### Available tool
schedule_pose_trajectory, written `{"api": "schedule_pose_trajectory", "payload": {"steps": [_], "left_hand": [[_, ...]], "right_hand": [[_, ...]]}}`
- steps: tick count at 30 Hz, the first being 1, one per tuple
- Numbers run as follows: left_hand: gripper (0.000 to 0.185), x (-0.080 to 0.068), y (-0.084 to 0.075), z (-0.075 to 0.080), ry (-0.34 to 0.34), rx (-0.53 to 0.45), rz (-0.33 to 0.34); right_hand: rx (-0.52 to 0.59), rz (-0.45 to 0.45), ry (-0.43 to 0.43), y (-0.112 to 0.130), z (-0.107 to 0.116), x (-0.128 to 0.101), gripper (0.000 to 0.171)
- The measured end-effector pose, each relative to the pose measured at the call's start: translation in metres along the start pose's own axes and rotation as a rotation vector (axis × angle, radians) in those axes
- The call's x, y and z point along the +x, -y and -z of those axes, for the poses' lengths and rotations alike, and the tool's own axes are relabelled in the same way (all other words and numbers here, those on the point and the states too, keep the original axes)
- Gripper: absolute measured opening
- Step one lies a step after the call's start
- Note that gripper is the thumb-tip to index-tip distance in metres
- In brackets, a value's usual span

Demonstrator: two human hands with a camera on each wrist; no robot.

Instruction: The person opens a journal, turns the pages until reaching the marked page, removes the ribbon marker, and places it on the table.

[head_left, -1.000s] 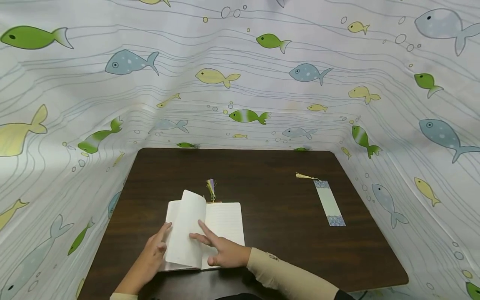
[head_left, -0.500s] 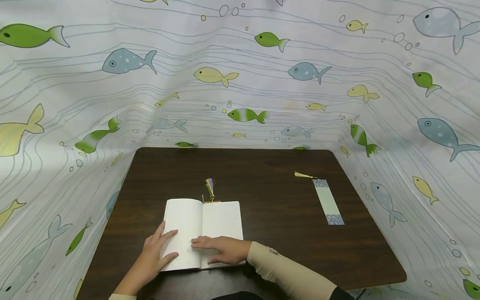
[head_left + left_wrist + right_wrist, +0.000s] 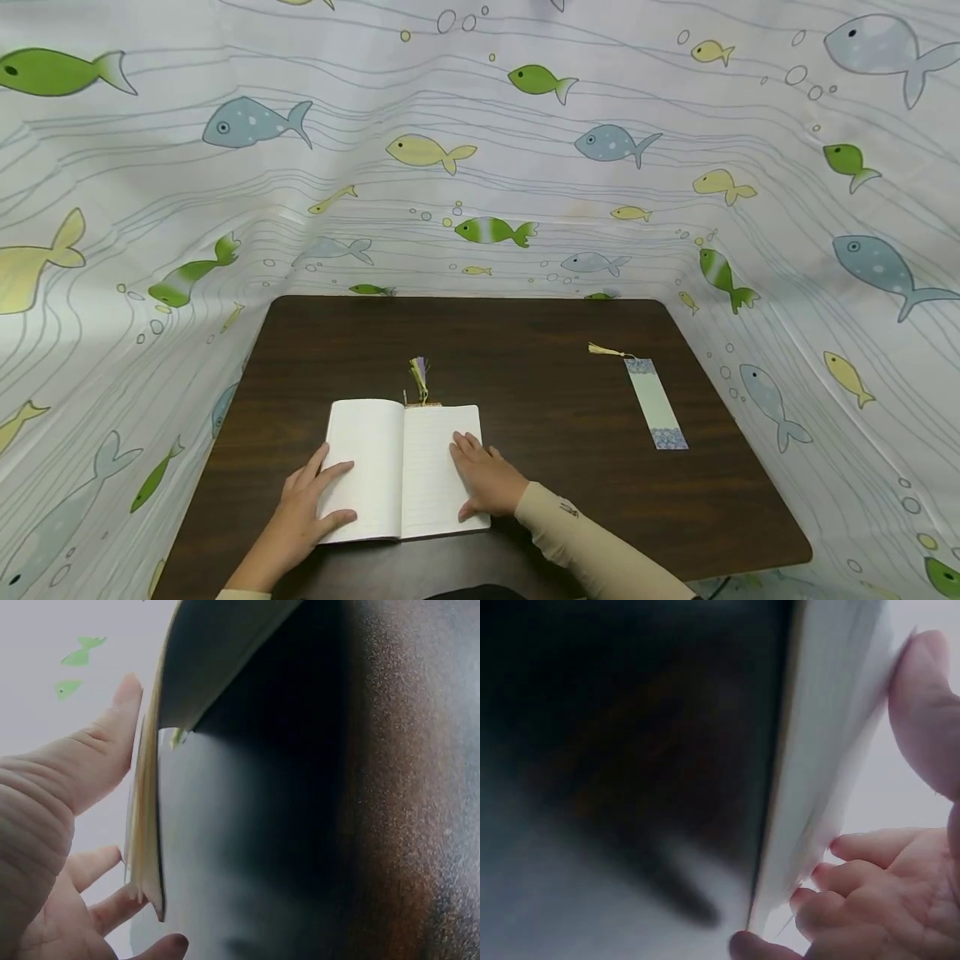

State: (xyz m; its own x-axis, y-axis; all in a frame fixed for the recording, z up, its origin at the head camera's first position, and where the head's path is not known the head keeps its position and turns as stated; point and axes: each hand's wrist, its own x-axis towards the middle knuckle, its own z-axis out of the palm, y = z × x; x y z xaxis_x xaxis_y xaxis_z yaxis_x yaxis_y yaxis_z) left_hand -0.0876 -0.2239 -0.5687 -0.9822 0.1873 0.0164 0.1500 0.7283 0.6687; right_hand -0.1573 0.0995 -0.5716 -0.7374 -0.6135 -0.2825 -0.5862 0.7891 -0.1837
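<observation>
Overhead, the notebook (image 3: 405,469) lies open on the table (image 3: 540,367), spine running away from the person, the left hand (image 3: 311,504) flat on its left page, the right hand (image 3: 483,479) flat on its right. Left wrist: relaxed fingers (image 3: 90,761) touch the page edges. Right wrist: curled fingers (image 3: 847,877) rest at the page edges; whether they grip is unclear.

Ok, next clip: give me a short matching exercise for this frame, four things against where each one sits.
Things:
1. left hand
2. right hand
3. loose bookmark
4. tassel

Places:
a. on the table to the right of the notebook
b. on the right page
c. sticking out past the notebook's top edge
d. on the left page's outer edge

Pairs: 1-d, 2-b, 3-a, 4-c
</observation>
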Motion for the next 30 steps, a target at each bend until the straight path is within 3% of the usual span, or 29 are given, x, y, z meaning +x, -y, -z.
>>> {"api": "schedule_pose_trajectory", "payload": {"steps": [8, 18, 25, 30], "left_hand": [[0.072, 0.000, 0.001, 0.000, 0.012, 0.029, 0.008], [0.073, 0.000, 0.001, 0.000, 0.018, 0.032, 0.014], [0.073, -0.002, -0.001, 0.001, 0.018, 0.030, 0.021], [0.073, -0.001, -0.002, 0.002, 0.015, 0.030, 0.023]], "right_hand": [[-0.006, -0.032, -0.026, -0.014, 0.003, -0.010, 0.116], [-0.083, -0.041, -0.066, -0.010, 0.003, -0.011, 0.114], [-0.270, -0.020, -0.175, -0.005, -0.001, -0.010, 0.100], [-0.338, 0.001, -0.291, -0.006, -0.004, -0.007, 0.097]]}}
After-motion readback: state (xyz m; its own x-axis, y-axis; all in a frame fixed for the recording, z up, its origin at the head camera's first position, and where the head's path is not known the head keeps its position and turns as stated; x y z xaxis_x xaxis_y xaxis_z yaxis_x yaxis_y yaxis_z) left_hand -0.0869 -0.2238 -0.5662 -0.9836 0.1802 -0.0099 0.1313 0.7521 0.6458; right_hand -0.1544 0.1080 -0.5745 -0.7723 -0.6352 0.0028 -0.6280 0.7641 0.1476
